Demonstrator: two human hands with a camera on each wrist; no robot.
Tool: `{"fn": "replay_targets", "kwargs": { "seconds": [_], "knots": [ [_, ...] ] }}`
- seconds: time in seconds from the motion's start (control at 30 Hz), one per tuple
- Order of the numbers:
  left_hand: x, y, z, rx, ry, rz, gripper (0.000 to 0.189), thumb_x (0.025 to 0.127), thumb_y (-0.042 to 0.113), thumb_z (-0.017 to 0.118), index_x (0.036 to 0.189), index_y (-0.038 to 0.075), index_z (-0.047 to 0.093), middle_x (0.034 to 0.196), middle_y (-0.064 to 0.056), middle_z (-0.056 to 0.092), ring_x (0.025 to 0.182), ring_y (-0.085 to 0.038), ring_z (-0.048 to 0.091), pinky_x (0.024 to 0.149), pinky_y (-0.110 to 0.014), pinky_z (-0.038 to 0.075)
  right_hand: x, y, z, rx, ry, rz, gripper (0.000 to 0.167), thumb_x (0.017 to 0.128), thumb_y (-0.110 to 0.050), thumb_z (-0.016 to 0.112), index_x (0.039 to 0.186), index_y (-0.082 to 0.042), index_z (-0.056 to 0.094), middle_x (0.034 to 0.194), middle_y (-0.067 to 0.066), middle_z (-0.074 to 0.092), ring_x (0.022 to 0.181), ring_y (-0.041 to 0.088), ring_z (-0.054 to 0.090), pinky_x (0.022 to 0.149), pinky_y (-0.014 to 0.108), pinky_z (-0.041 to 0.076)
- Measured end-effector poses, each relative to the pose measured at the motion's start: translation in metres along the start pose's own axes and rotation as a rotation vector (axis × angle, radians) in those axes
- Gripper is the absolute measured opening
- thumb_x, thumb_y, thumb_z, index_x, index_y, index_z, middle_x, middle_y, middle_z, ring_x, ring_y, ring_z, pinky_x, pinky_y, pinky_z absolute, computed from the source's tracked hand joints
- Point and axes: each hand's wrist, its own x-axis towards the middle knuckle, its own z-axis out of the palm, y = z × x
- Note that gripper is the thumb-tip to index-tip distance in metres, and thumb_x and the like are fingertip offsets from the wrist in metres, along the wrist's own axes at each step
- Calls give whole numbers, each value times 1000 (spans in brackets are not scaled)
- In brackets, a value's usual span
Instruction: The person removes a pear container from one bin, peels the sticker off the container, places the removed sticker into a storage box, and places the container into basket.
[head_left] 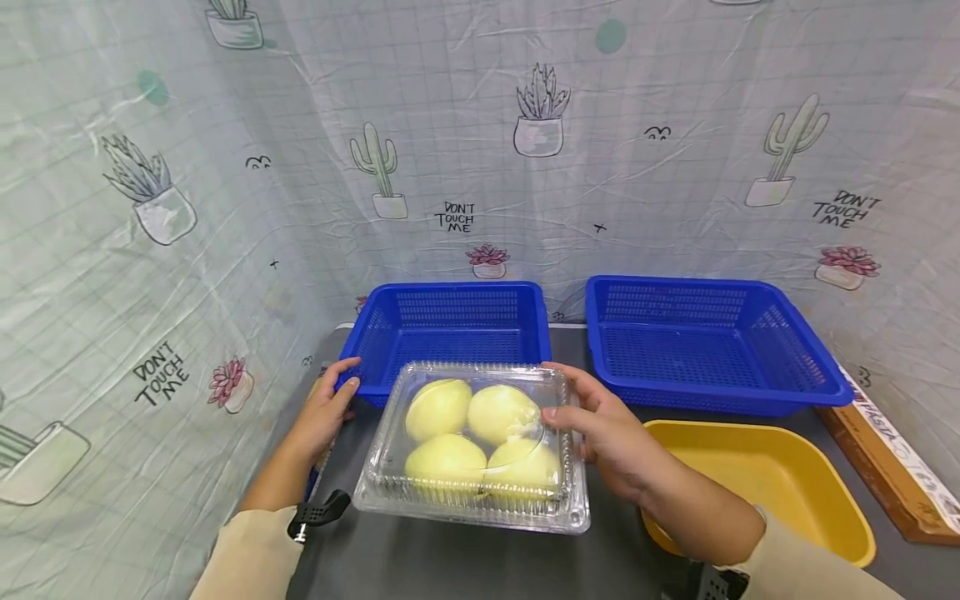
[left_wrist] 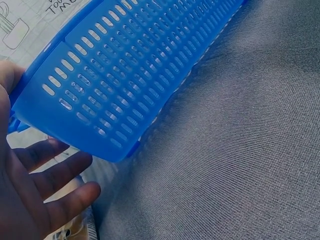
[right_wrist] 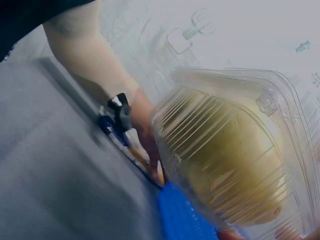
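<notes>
My right hand (head_left: 611, 433) grips the right side of a clear plastic clamshell box (head_left: 382, 450), its thumb on the lid. Inside lie several pale yellow rounded fruits (head_left: 446, 458); their exact kind is unclear. The box is held tilted above the grey table, in front of the left blue basket (head_left: 468, 289). In the right wrist view, one fruit (right_wrist: 240, 155) shows through the ribbed plastic wall. My left hand (head_left: 326, 408) is at that basket's near left corner, thumb and index finger by the rim. Its other fingers (left_wrist: 67, 170) are extended and spread in the left wrist view.
A second blue basket (head_left: 712, 396) stands at the back right. In front of it is a yellow basin (head_left: 757, 467), partly behind my right forearm. A long brown and white box (head_left: 892, 467) lies along the right edge. A patterned curtain (head_left: 480, 167) hangs behind everything.
</notes>
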Motion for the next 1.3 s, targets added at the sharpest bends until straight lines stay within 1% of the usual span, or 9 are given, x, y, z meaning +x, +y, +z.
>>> {"fn": "replay_targets", "kwargs": {
  "seconds": [0.13,0.4,0.6,0.7,0.87,1.03,1.13,1.23,1.3],
  "knots": [
    [-1,0,0,3,-5,-1,52,117,23,42,165,8,31,169,-28,23,142,-44,42,102,-63,48,12,-10,-5,-17,14,9,71,98,-16,69,163,-18,39,153,14,47,110,28,62,84,46,58],
    [0,-2,0,-13,5,-11,52,117,22,42,166,10,31,170,-26,21,144,-44,40,103,-65,47,39,-34,-16,-47,4,10,76,99,-19,68,167,-20,33,155,14,44,117,29,57,86,47,59],
    [0,0,0,-19,4,-24,52,117,22,41,166,10,30,171,-25,20,146,-44,38,104,-67,45,62,-46,-23,-92,19,16,75,101,-21,67,167,-21,33,164,9,38,138,36,42,95,53,51],
    [0,1,2,-16,9,-27,52,117,22,41,166,10,30,172,-25,20,146,-43,37,104,-68,45,74,-49,-28,-101,21,20,75,102,-23,66,168,-23,31,166,8,36,143,39,36,97,53,45],
    [-1,4,3,-19,8,-35,52,118,24,41,166,11,29,173,-22,18,147,-43,36,105,-68,43,94,-52,-34,-103,21,40,75,104,-26,65,170,-25,29,168,7,30,144,41,37,95,52,41],
    [-1,3,3,-14,1,-39,52,118,25,40,167,12,29,174,-22,18,148,-43,36,106,-69,44,111,-51,-37,-87,12,52,76,105,-25,65,170,-25,27,169,9,32,143,41,41,97,50,46],
    [-1,2,3,-18,3,-40,52,118,24,40,167,12,29,173,-23,18,148,-43,36,105,-69,44,120,-51,-37,-75,2,64,76,105,-24,65,171,-25,27,169,11,34,146,41,39,97,49,48],
    [-1,2,3,-24,6,-42,52,117,23,41,167,12,29,173,-23,18,149,-43,36,105,-68,44,128,-52,-35,-66,4,80,75,105,-24,66,170,-27,29,169,8,33,149,41,36,100,51,48],
    [-1,2,3,-28,9,-43,52,117,23,41,166,12,30,173,-22,19,148,-42,37,105,-67,44,135,-52,-34,-58,10,88,75,104,-23,67,170,-27,30,169,9,34,151,42,34,103,53,47]
  ]
}}
